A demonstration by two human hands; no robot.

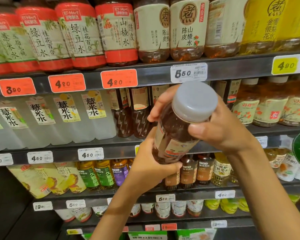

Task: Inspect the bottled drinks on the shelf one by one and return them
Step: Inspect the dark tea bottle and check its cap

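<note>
You have a brown tea bottle (173, 134) off the shelf and tilted toward you, its grey cap (195, 102) nearest the camera, held in front of the second shelf (111, 153) just before the row of matching dark bottles (132, 115). To inspect it well, keep the base cradled and turn the bottle slowly about its long axis so the label (173, 148) comes round to face you; as it lies now, you mostly see the cap and the shoulder, and the print is too skewed to read. Tip the cap away a little. When you return it, aim for the gap in that dark row, label outward.

Your left hand (151, 163) wraps the lower body, fingers curled close under the base. Your right hand (220, 130) grips the neck just below the cap, thumb across the front and fingers (160, 104) curled round the far side. Both hold firmly, neither slack
</note>
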